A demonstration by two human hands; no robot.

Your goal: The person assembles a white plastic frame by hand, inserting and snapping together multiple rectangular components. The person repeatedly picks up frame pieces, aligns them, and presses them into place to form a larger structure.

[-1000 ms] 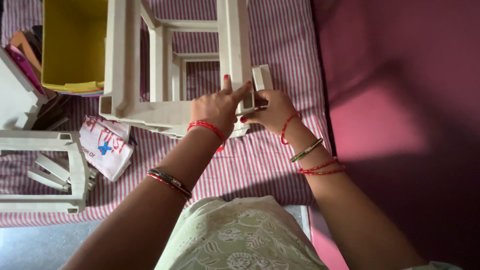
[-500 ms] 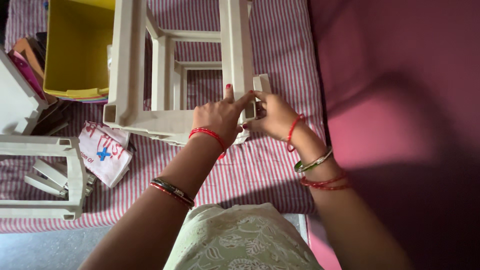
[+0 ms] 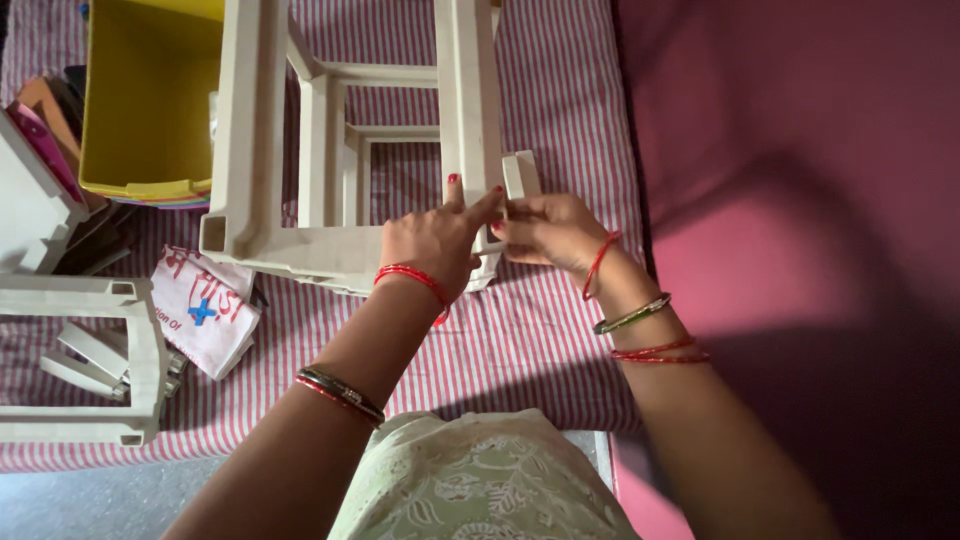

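the left hand point(image 3: 437, 240) lies flat on the near right corner of the frame point(image 3: 350, 130), just left of the frame's centre in the picture, palm down, thumb and forefinger spread along the upright rail; it presses on the plastic and grips nothing closed. the right hand point(image 3: 548, 232) sits just beside it to the right, fingertips touching the left forefinger, pinching a small beige piece point(image 3: 521, 176) against the outer side of that same rail. the piece stands almost straight up in the picture, its long axis running toward the top edge, parallel to the rail and touching it; its lower end is hidden under the fingers.

the frame is a beige plastic rack lying on the striped cloth point(image 3: 560, 100), its long rails running from the middle of the picture to the top edge, crossbars between them. its near end faces the person, open square sockets showing at the corners.

in the upper left, a yellow bin point(image 3: 150, 100) sits just beside the frame. at the lower left lies a second frame point(image 3: 90, 360), with loose beige pieces point(image 3: 85, 352) inside it, and a white printed bag point(image 3: 205, 310) between the two frames. the right side of the picture is a dark pink surface point(image 3: 800, 200).
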